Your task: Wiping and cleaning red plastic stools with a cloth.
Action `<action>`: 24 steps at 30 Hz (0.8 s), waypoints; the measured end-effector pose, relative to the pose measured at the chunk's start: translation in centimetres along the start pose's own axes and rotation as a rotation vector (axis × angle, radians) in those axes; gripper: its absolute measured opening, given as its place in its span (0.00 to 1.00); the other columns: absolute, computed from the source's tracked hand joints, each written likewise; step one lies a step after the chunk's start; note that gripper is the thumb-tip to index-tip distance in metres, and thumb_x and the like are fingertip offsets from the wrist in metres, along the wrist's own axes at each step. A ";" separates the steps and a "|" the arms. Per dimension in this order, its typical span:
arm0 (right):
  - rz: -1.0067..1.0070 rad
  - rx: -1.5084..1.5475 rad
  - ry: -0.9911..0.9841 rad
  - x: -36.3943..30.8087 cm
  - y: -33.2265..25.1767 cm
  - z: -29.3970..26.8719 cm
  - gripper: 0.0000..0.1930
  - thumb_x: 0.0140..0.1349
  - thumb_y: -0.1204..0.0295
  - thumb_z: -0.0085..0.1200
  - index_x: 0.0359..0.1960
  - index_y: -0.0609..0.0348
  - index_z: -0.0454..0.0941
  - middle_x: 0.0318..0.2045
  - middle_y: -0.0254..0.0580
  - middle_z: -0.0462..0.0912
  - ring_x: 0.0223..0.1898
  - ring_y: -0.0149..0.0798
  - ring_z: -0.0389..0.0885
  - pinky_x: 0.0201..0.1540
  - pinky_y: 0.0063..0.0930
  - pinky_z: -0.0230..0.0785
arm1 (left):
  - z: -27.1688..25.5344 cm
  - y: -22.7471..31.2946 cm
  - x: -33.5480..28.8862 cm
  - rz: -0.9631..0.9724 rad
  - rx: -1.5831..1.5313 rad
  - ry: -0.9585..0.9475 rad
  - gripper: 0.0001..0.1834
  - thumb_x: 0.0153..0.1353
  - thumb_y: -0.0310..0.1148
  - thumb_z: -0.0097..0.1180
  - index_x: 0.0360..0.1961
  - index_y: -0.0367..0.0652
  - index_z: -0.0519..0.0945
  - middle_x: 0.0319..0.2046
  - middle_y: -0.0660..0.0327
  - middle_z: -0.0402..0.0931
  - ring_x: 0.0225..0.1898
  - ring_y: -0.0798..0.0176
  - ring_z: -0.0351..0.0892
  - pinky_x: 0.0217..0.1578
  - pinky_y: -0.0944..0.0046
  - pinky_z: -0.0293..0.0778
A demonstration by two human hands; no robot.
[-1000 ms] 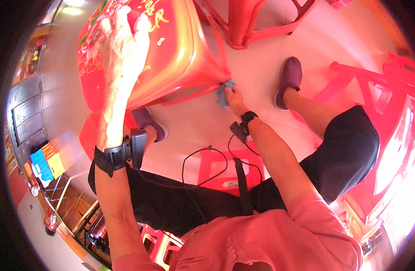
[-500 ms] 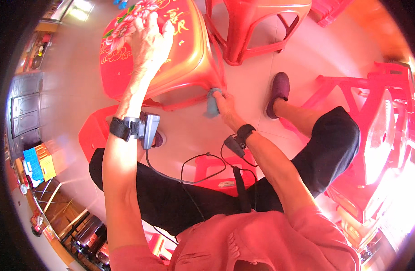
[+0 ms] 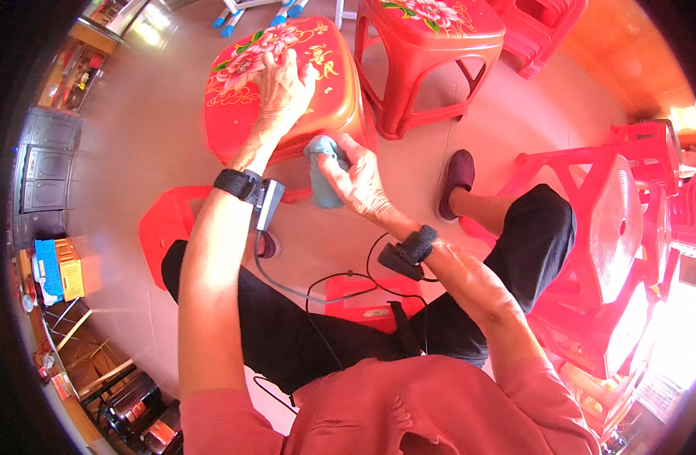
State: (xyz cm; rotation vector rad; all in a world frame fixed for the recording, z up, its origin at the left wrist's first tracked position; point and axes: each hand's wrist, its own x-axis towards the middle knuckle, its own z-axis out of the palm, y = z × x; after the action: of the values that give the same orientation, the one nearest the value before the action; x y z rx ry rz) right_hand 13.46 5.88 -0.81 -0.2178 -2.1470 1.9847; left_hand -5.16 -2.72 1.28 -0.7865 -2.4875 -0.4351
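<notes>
While resting the left hand [image 3: 286, 95] palm-down on the flower-printed red plastic stool [image 3: 233, 123], fingers spread apart, gripping a blue-grey cloth [image 3: 325, 188] in the right hand [image 3: 362, 183], clamped between thumb and fingers! Holding that cloth at the stool's near edge, just below the left hand; cannot tell whether touching. Look beyond the right hand, for a second flower-printed stool [image 3: 405, 57], upright. Well right of that hand, spot a cluster of red plastic stools [image 3: 617, 243]; nearer, a dark purple slipper [image 3: 459, 173].
</notes>
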 end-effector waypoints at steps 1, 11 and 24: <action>-0.027 0.154 -0.004 0.0 -0.3 -0.4 0.12 0.60 0.66 0.53 0.40 0.61 0.75 0.29 0.38 0.80 0.34 0.29 0.78 0.38 0.29 0.73 | -0.3 -0.4 -0.1 -0.001 0.005 0.007 0.26 0.58 0.43 0.56 0.52 0.37 0.71 0.48 0.38 0.65 0.46 0.37 0.71 0.48 0.36 0.62; -0.075 0.185 0.297 2.5 -0.3 -1.2 0.12 0.62 0.66 0.50 0.41 0.62 0.73 0.27 0.45 0.79 0.32 0.33 0.77 0.38 0.31 0.71 | -4.5 -10.8 -3.4 -0.307 0.080 -0.152 0.27 0.63 0.48 0.48 0.56 0.38 0.69 0.55 0.41 0.68 0.54 0.41 0.68 0.55 0.47 0.65; -0.052 0.258 0.375 4.5 1.2 -2.1 0.13 0.60 0.66 0.51 0.43 0.61 0.72 0.31 0.45 0.79 0.33 0.34 0.77 0.39 0.31 0.71 | -11.2 -1.8 -10.6 -0.371 -0.223 -0.324 0.26 0.68 0.37 0.43 0.64 0.36 0.60 0.40 0.36 0.76 0.43 0.39 0.78 0.44 0.47 0.73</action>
State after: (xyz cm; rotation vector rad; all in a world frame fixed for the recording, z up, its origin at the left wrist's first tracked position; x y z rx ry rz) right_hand 9.62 9.12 -1.57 -0.4461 -1.6373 1.9792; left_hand 5.33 -13.71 4.51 -0.5040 -2.9387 -0.7792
